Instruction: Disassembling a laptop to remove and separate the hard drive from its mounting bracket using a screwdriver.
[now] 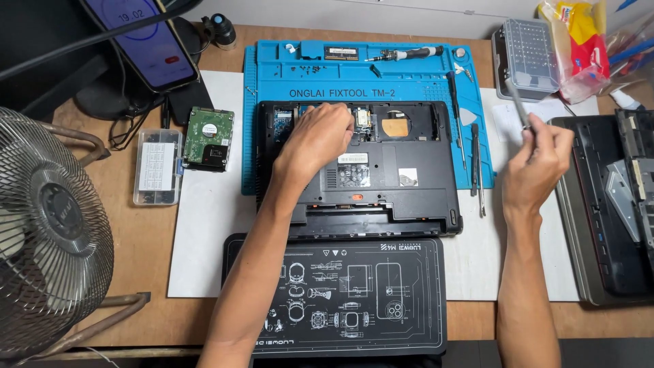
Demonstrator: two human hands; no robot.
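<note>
Black plastic fills the space under the left hand (320,136), which rests palm down, fingers curled and fingertips pressed into the open upper bay of an upturned laptop base (402,194); whether it pinches anything there cannot be told. Just right of its fingertips sit a small circuit module (363,119) and a round copper-coloured patch (395,127) inside the same bay. The right hand (541,160) is raised off to the right of the laptop base, well apart from the left one, fingers closed around a thin metal tool (516,102) whose shaft slants up and to the left from the fist.

Between the two hands, screwdrivers (475,160) lie along the right edge of a blue work mat (422,85) that carries the laptop base. Beyond the left hand, on the mat's far tray, lie loose screws (303,68), a memory stick (340,53) and another screwdriver (405,53). Left of the left forearm lie a bare hard drive (208,138) and a clear parts box (157,167); farther left stands a wire fan (51,232). Beneath the forearms, nearest the person, lies a black mat with white line drawings (340,293). Beyond the right hand sits a clear bit case (528,54), and to its right a second dismantled laptop shell (599,225). A phone (146,37) leans at the far left.
</note>
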